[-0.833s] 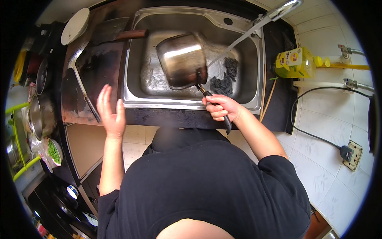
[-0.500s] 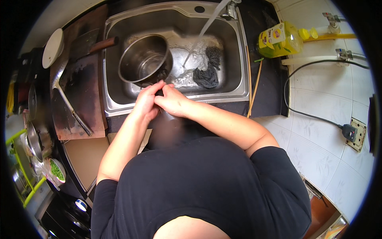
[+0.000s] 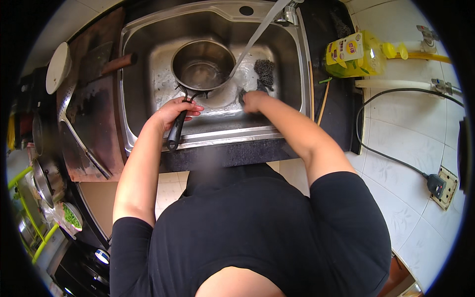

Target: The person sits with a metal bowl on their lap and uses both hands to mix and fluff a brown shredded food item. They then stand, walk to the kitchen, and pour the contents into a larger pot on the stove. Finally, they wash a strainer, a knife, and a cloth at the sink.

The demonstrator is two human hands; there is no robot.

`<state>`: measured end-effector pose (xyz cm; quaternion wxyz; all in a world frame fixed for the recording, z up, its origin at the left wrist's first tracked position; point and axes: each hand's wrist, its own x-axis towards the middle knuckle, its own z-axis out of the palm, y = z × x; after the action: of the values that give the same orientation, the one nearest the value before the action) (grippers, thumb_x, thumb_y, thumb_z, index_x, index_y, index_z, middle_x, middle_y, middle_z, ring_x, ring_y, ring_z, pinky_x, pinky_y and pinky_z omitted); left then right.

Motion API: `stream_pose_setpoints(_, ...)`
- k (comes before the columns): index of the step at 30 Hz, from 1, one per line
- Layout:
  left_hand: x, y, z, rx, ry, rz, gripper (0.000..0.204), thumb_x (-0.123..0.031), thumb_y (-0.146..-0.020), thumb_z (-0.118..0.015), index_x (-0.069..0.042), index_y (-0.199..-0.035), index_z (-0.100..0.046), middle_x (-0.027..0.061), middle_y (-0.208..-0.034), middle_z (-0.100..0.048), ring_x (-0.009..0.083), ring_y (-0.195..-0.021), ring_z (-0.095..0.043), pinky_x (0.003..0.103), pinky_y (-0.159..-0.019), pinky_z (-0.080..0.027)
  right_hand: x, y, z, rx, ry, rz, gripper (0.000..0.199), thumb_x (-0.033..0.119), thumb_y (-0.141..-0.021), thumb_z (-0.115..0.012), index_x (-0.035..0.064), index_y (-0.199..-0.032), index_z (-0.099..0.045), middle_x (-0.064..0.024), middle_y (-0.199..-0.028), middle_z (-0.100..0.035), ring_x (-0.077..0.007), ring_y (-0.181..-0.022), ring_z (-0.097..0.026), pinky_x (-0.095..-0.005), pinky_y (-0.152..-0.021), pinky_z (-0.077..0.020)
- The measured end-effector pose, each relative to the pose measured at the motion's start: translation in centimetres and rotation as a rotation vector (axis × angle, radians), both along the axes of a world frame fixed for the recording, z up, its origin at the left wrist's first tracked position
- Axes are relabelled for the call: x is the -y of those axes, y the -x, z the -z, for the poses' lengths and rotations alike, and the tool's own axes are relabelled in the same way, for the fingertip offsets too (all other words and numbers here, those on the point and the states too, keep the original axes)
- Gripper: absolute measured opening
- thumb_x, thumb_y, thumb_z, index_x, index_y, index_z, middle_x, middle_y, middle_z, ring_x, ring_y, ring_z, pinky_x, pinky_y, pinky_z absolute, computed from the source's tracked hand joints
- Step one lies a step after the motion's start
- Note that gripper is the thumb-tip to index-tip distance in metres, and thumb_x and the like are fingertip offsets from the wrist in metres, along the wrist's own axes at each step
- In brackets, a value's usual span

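A steel saucepan [image 3: 203,67] sits tilted in the sink [image 3: 137,104], its mouth facing up. My left hand [image 3: 173,114] is round its black handle [image 3: 176,131], fingertips showing past the handle's right side. The handle sticks out over the sink's front rim. To the right, my right hand [image 3: 253,101] reaches down into the basin, closed on a dark grey cloth [image 3: 242,96] that it mostly covers. A dark mesh scourer [image 3: 264,72] lies just beyond that hand. Running water [image 3: 255,35] falls from the tap [image 3: 288,19] at the pan's right edge.
Left of the sink, a scorched wooden board [image 3: 94,133] bears a cleaver [image 3: 101,62], a slotted ladle [image 3: 76,126] and a white bowl [image 3: 58,68]. A yellow detergent bottle [image 3: 351,54] and chopsticks [image 3: 324,101] lie on the right. A black cable [image 3: 381,153] runs to a wall plug.
My hands have parted. The left now has the pan's handle, and the pan has shifted right under the water. My right hand has gone right and down onto the cloth.
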<state>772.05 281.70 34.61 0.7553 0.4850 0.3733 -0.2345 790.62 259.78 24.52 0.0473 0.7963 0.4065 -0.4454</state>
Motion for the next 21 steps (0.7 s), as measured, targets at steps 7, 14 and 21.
stream_pose_setpoints(7, -1.2, -2.6, 2.4, -0.079, -0.682, 0.682, 0.042, -0.027, -0.070, -0.070, 0.002, -0.098, -0.059, 0.0118, -0.095, -0.065, 0.0216, -0.080, -0.061, 0.032, -0.072, -0.047, -2.9, -6.0, -10.7, -0.992, -0.750, 0.985, 0.016, 0.010, -0.079, -0.056, 0.0029, -0.093, -0.056, -0.0036, -0.081, -0.058, -0.0118, -0.074, -0.057, -0.0261, -0.066, -0.0467)
stream_pose_setpoints(14, 2.7, -10.9, -7.7, -0.003, -1.175, 0.584, 0.055, -0.029, -0.077, -0.058, -0.003, -0.124, -0.044, 0.0186, -0.109, -0.058, 0.0318, -0.100, -0.057, 0.037, -0.087, -0.044, -6.6, -6.0, -17.8, -0.897, -0.888, 0.707, 0.032, 0.009, -0.081, -0.061, 0.0021, -0.110, -0.051, -0.0060, -0.095, -0.060, -0.0115, -0.086, -0.058, -0.0245, -0.076, -0.0466)
stream_pose_setpoints(21, 2.5, -14.1, -7.8, 0.614, -0.308, -0.129, 0.062, -0.004, -0.066, -0.072, 0.004, -0.121, -0.043, 0.0100, -0.110, -0.056, 0.0191, -0.100, -0.055, 0.029, -0.088, -0.042, -4.9, -7.9, -19.7, -0.720, -0.958, 0.590, 0.025, 0.012, -0.077, -0.065, 0.0007, -0.099, -0.059, -0.0062, -0.090, -0.062, -0.0117, -0.083, -0.058, -0.0238, -0.075, -0.0452)
